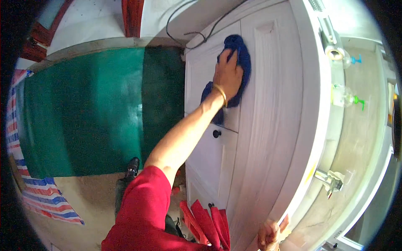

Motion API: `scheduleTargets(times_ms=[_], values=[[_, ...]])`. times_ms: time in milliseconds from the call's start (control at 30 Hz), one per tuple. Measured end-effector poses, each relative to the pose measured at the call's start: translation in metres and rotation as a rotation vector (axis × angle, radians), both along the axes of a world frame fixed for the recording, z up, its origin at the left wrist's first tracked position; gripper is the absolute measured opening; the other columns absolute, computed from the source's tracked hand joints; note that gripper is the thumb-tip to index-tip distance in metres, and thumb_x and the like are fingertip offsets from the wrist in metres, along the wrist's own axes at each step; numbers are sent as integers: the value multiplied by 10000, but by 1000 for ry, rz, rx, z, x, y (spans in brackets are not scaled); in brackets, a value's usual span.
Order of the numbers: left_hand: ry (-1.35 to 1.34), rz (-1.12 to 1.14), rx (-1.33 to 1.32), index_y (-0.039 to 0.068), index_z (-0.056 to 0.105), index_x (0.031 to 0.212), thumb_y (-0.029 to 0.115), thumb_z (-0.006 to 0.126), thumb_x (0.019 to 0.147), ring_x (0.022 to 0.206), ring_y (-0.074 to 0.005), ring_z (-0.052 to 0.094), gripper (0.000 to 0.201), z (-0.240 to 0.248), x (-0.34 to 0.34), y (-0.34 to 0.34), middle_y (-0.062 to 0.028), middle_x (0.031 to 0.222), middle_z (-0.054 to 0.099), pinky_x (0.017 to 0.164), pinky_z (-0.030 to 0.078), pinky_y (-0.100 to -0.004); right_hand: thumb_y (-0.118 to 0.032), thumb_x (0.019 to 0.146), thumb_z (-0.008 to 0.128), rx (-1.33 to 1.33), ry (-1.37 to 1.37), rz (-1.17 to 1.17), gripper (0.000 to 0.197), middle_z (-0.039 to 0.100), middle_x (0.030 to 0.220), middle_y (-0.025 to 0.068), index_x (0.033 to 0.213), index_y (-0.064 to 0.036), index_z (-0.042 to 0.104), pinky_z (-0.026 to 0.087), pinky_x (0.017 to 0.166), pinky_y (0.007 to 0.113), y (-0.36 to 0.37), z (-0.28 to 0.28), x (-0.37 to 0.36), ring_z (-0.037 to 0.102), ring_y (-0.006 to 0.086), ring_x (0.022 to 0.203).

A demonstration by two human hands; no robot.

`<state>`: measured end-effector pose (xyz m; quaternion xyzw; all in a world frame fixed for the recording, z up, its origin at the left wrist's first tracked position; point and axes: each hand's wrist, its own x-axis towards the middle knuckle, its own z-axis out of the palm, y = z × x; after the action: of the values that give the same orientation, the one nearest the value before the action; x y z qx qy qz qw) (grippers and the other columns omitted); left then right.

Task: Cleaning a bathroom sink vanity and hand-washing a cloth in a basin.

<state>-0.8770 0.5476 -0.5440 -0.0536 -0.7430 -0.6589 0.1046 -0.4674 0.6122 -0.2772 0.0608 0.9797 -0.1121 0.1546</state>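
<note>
My left hand (228, 74) presses a dark blue cloth (244, 69) against the upper part of a white cabinet front (211, 62). Its fingers are bent into the bunched fabric, and part of the cloth hangs below the wrist, which wears a yellowish bangle. The left arm, in a red sleeve, reaches across the view. At the lower right, my right hand (270, 235) has its fingers curled at the cabinet's pale edge (289, 209); the rest of it is cut off by the picture's border. A black round knob (216, 134) sits on a door below the cloth.
Red cloths (213, 224) hang at the cabinet front near my body. Two clear pump bottles, one with a green pump (347, 98), stand beyond the cabinet edge near a metal tap (331, 182). A dark cable (205, 39) loops above. Green sheeting (83, 113) and a striped sheet (52, 198) cover floor.
</note>
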Motion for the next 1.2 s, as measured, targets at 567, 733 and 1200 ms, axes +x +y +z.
scheduleTargets(times_ms=[567, 733, 1200], values=[[54, 110, -112, -57, 469, 1160, 259, 379, 893, 1092, -414, 439, 423, -8, -130, 13, -249, 1230, 432, 909, 385, -453, 145, 723, 529, 64, 124, 195, 519, 554, 1145, 148, 1211, 40, 386, 261, 978, 600, -7, 0, -13, 571, 211, 792], [83, -33, -94, -62, 481, 1159, 142, 501, 813, 1154, -400, 418, 402, -19, -8, 7, -247, 1231, 443, 960, 364, -438, -15, 886, 431, -138, -284, -247, 322, 473, 1248, 103, 1208, -15, 427, 348, 969, 337, 31, -19, 80, 517, 154, 926], [28, -40, 17, -72, 460, 1170, 198, 489, 807, 1121, -431, 411, 453, -4, -79, -2, -264, 1246, 412, 966, 351, -428, -460, 888, 419, -257, -185, -793, 526, 524, 1167, 49, 1275, -102, 419, 353, 874, 287, 37, -34, 102, 490, 168, 937]])
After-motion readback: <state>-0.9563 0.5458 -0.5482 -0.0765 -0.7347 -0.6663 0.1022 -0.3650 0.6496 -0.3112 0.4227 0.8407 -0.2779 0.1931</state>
